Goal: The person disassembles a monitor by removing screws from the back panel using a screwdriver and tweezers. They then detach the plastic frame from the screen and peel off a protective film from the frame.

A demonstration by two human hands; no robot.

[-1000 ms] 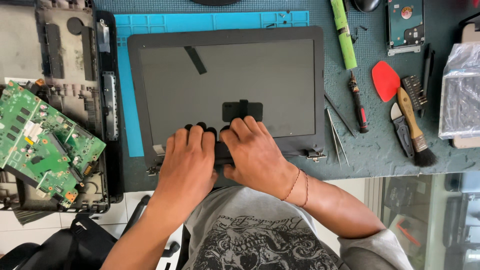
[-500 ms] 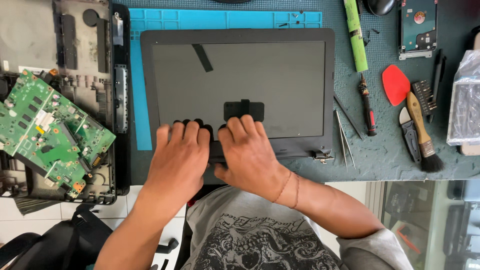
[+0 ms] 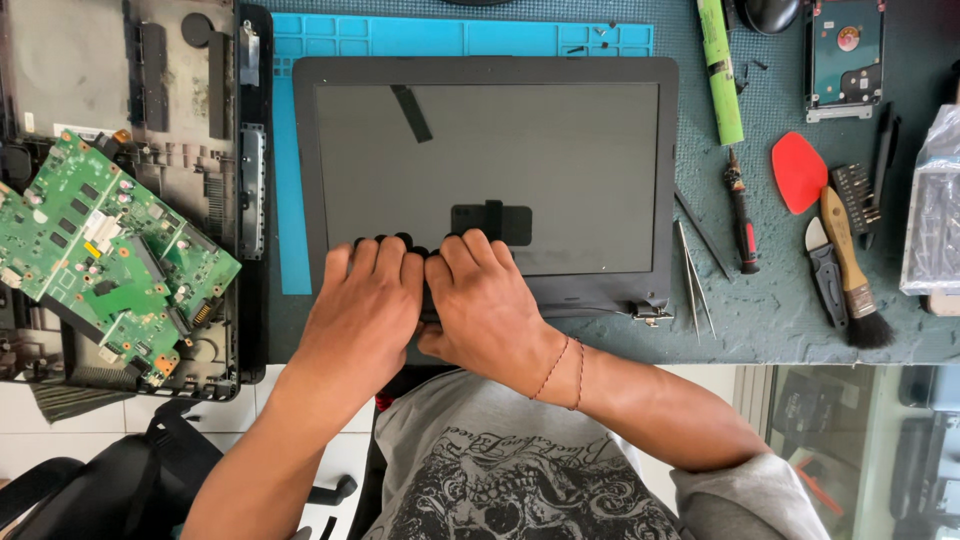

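Note:
A dark laptop screen panel (image 3: 520, 150) lies flat on a blue work mat (image 3: 290, 200). My left hand (image 3: 360, 305) and my right hand (image 3: 485, 300) sit side by side at the middle of its lower bezel. The fingers of both curl over that edge and press onto the glass, thumbs under the rim. A black patch (image 3: 490, 222) lies just beyond my fingertips, and a strip of black tape (image 3: 411, 112) is stuck near the screen's top left. A metal hinge (image 3: 650, 310) shows at the panel's lower right corner.
An opened laptop base (image 3: 100, 70) with a loose green circuit board (image 3: 100, 250) on it lies at the left. To the right are tweezers (image 3: 693, 275), a screwdriver (image 3: 742, 215), a green tool (image 3: 720, 70), a red pick (image 3: 797, 170), a brush (image 3: 850, 270) and a hard drive (image 3: 845, 55).
Both hands stay pressed on the lower bezel. The view has shifted a little, so the panel sits further right in the picture.

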